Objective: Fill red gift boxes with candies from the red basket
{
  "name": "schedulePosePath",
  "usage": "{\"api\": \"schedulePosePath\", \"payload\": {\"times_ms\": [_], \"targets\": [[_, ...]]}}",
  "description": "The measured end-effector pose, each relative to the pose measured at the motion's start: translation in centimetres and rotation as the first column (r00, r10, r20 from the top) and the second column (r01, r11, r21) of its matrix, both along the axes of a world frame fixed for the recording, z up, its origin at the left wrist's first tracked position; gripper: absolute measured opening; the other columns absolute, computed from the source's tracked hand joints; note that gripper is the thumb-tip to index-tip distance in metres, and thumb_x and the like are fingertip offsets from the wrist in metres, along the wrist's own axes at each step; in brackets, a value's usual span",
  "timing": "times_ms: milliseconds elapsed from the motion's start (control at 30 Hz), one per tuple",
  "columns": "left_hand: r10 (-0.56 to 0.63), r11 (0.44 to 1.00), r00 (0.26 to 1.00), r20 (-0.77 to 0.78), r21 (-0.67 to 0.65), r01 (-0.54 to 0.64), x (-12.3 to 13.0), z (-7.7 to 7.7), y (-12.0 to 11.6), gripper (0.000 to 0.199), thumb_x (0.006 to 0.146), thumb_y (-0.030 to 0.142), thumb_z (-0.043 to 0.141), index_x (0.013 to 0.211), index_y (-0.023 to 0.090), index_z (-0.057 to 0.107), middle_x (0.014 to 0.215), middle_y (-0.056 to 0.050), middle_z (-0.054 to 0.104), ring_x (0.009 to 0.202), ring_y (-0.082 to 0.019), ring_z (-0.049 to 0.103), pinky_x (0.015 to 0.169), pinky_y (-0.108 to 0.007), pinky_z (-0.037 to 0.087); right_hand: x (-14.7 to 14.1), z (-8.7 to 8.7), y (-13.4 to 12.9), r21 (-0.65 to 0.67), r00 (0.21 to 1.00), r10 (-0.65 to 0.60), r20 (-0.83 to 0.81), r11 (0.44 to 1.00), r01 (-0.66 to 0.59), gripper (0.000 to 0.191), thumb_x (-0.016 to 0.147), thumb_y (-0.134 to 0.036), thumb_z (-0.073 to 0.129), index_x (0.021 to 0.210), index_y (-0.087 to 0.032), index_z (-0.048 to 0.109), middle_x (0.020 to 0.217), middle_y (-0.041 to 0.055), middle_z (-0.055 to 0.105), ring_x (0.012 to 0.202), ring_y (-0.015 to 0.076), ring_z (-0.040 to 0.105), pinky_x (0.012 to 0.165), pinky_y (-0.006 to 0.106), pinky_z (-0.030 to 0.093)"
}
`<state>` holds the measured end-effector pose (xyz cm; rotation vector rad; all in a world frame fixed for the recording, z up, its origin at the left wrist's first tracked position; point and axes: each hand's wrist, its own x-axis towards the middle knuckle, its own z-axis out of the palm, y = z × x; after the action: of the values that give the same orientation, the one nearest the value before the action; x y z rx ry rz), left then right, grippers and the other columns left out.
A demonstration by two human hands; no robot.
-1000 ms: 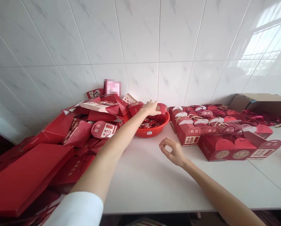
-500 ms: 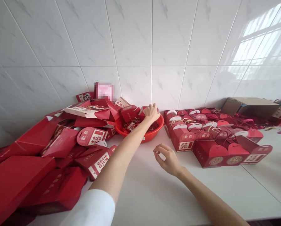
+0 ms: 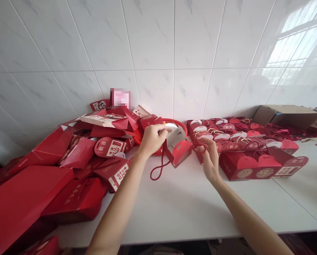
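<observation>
My left hand [image 3: 154, 140] pinches the edge of a small red gift box [image 3: 181, 152] whose top flaps stand open and show a white inside. From the box hangs a looped dark red cord [image 3: 158, 174]. To its right, my right hand [image 3: 210, 157] is raised with curled fingers, and a short piece of twisted red cord [image 3: 201, 149] shows between thumb and fingers. Behind the box is a round red plastic basin [image 3: 184, 124], largely covered by the hand and box.
A heap of red boxes [image 3: 28, 194] fills the left side of the white table [image 3: 169, 212]. Rows of closed gift boxes [image 3: 238, 165] with cord handles stand on the right, a cardboard box [image 3: 291, 113] behind them. A tiled wall [image 3: 153, 42] rises at the back.
My left hand has come back from the basin and now has the small red gift box. My right hand has moved right and up, with cord now at its fingers.
</observation>
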<state>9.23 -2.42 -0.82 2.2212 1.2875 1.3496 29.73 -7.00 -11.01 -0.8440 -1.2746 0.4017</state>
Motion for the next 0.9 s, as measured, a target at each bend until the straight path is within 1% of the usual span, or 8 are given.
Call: {"api": "schedulePosePath", "payload": {"times_ms": [200,300,400,467,567,667,767,900], "targets": [[-0.116,0.971,0.992,-0.046,-0.217,0.103,-1.4,-3.8,-3.4,0.022,0.081,0.025,0.062,0.092,0.019,0.08,0.102,-0.005,0.08,0.099,-0.023,0.073,0.091,-0.03,0.055,-1.6,-0.1,-1.2,-0.097,0.962,0.266,0.065,0.961,-0.259,0.031,0.095,-0.039,0.05,0.123,-0.026,0.056,0.126,0.007,0.062,0.096,0.0214,0.062,0.084,0.038,0.053],[-0.145,0.912,0.989,-0.029,-0.391,0.122,-2.0,-5.0,-4.0,0.037,0.078,0.036,0.071,0.11,0.019,0.077,0.119,-0.007,0.076,0.114,-0.029,0.069,0.1,-0.037,0.053,-2.2,-0.4,-1.5,-0.174,0.927,0.34,0.155,0.934,-0.314,0.038,0.096,-0.039,0.048,0.132,-0.028,0.053,0.133,0.0071,0.06,0.112,0.0241,0.06,0.098,0.044,0.05],[-0.176,0.857,0.984,0.007,-0.491,0.157,-2.6,-5.7,-4.1,0.052,0.074,0.043,0.076,0.12,0.018,0.074,0.129,-0.009,0.071,0.125,-0.034,0.062,0.107,-0.044,0.048,-2.5,-0.5,-1.8,-0.205,0.876,0.353,0.329,0.932,-0.299,0.044,0.096,-0.044,0.053,0.137,-0.03,0.055,0.143,0.0087,0.054,0.131,0.0283,0.051,0.11,0.049,0.042],[-0.193,0.83,0.98,0.039,-0.526,0.184,-3.1,-6.1,-4.1,0.062,0.07,0.045,0.079,0.125,0.017,0.072,0.134,-0.01,0.067,0.13,-0.036,0.057,0.11,-0.046,0.045,-2.6,-0.5,-1.8,-0.189,0.836,0.309,0.453,0.95,-0.248,0.043,0.093,-0.046,0.06,0.134,-0.03,0.061,0.15,0.0108,0.047,0.136,0.0309,0.048,0.111,0.05,0.042],[-0.214,0.781,0.973,0.089,-0.583,0.225,-4.0,-6.6,-4.1,0.075,0.066,0.048,0.082,0.132,0.016,0.067,0.141,-0.011,0.062,0.135,-0.035,0.053,0.113,-0.045,0.042,-2.4,-0.4,-1.7,-0.181,0.76,0.245,0.603,0.969,-0.168,0.04,0.09,-0.04,0.067,0.128,-0.029,0.066,0.148,0.0135,0.048,0.134,0.0336,0.05,0.107,0.054,0.045],[-0.22,0.748,0.968,0.123,-0.616,0.248,-4.7,-7.0,-4.1,0.083,0.064,0.05,0.084,0.136,0.015,0.063,0.145,-0.013,0.059,0.137,-0.035,0.051,0.114,-0.043,0.041,-1.5,0.1,-1.4,-0.264,0.73,0.292,0.618,0.952,-0.156,0.042,0.087,-0.042,0.068,0.127,-0.027,0.065,0.134,0.0131,0.06,0.124,0.032,0.058,0.101,0.052,0.049],[-0.214,0.759,0.973,0.082,-0.613,0.219,-4.6,-7.1,-4.3,0.087,0.066,0.053,0.082,0.141,0.016,0.059,0.149,-0.013,0.055,0.139,-0.035,0.048,0.114,-0.043,0.041,-0.8,0.7,-1.2,-0.37,0.786,0.342,0.514,0.916,-0.157,0.04,0.09,-0.054,0.063,0.116,-0.024,0.067,0.119,0.0104,0.068,0.107,0.0274,0.066,0.093,0.045,0.053],[-0.164,0.838,0.986,-0.034,-0.532,0.121,-3.4,-7.0,-4.5,0.082,0.072,0.052,0.076,0.143,0.015,0.057,0.151,-0.013,0.052,0.142,-0.035,0.045,0.112,-0.041,0.043,-1.5,0.9,-1.8,-0.408,0.784,0.343,0.517,0.904,-0.126,0.048,0.086,-0.062,0.064,0.113,-0.023,0.066,0.118,0.0105,0.069,0.105,0.0283,0.066,0.089,0.044,0.054]]}}
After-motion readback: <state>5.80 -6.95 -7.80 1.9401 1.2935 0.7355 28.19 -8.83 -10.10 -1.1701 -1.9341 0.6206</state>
